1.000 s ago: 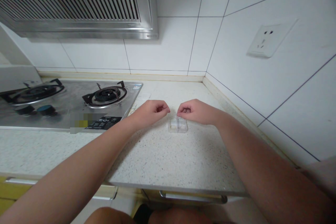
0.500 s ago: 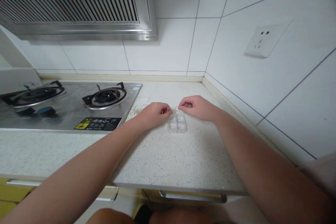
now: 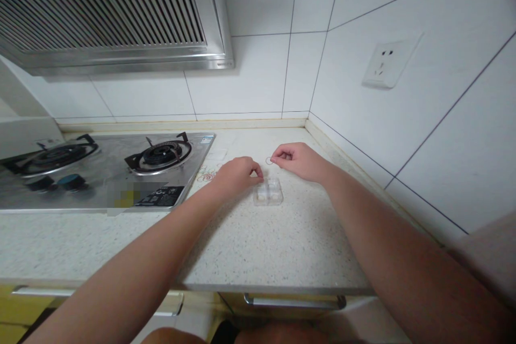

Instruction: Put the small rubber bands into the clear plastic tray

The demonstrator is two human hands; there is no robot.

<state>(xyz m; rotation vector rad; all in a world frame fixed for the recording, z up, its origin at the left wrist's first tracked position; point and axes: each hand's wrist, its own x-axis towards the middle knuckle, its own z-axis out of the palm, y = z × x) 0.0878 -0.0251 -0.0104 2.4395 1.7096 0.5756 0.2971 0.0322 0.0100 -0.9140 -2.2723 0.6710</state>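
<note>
A small clear plastic box (image 3: 269,198), split into compartments, sits on the counter between my hands. My left hand (image 3: 241,173) is closed in a pinch at its back left corner, thumb and finger touching the rim. Behind the box, my right hand (image 3: 296,160) pinches a thin rubber band (image 3: 269,160), which shows as a small loop left of the fingertips. Several reddish-brown rubber bands (image 3: 207,174) lie in a loose heap left of my left hand. What lies inside the box is too faint to make out.
A gas stove (image 3: 108,164) with two burners fills the left of the counter (image 3: 278,247). Above it hangs a range hood (image 3: 133,56). A flat clear piece (image 3: 217,154) lies beside the stove. A socket (image 3: 385,63) is on the right wall.
The view has shifted slightly. My right hand has drawn a little back from the box with the rubber band. My left fingers have dipped slightly at the box corner.
</note>
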